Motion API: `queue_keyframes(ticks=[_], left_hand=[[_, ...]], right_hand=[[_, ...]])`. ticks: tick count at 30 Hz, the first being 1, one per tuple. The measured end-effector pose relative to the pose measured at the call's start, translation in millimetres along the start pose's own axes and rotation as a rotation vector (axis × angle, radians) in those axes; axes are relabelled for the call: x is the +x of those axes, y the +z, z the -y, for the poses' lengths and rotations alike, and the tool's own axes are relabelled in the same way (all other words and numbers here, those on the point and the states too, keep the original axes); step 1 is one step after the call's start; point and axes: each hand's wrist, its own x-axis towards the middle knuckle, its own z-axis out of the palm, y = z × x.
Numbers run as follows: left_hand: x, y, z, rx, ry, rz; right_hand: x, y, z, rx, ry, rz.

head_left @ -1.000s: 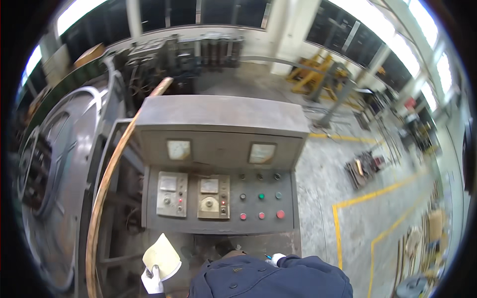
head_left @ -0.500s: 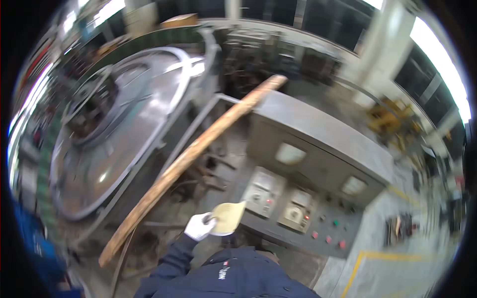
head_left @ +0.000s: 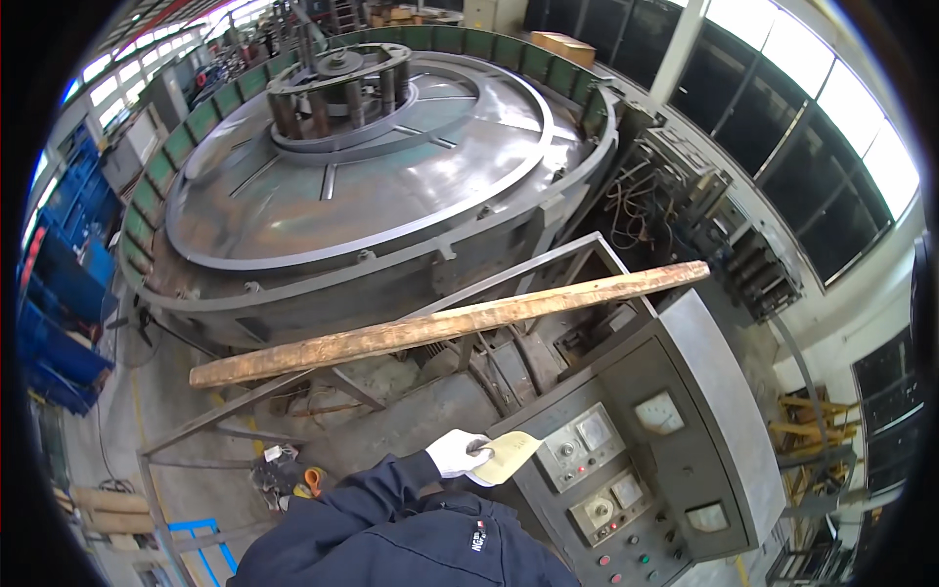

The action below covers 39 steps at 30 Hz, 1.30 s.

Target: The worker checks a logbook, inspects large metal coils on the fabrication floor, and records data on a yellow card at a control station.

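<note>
Left hand shifted right, fingers pinching paper

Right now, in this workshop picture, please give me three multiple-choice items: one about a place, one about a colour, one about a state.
1. Where does the long wooden beam lie?
A. Flat on the floor
B. Across the metal frame, between the big round machine and the control cabinet
C. On top of the round machine

2. What colour is the glove on the left hand?
A. White
B. Black
C. Orange

3. What is the left hand doing?
A. Pressing a cabinet button
B. Hanging with nothing in it
C. Holding a pale yellow card

Answers:
1. B, since the beam rests slanted on the frame rails, beside the cabinet.
2. A, since the glove is white against the dark blue sleeve.
3. C, since the gloved fingers grip the card's edge next to the cabinet's meters.
</note>
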Motion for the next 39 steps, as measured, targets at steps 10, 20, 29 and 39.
queue_keyframes(ticks=[10,20,29,39], left_hand=[[-11,2,27,-0.021,0.048,-0.056],[-15,-8,41,0.064,0.080,-0.067],[3,16,23,-0.055,0.120,0.095],[30,69,-16,0.072,0.190,0.447]], right_hand=[[1,-15,-1,-0.104,-0.009,0.026],[-67,25,-89,-0.010,0.105,0.051],[-174,126,-168,0.084,0.211,-0.021],[-217,202,-129,0.463,0.387,-0.084]])
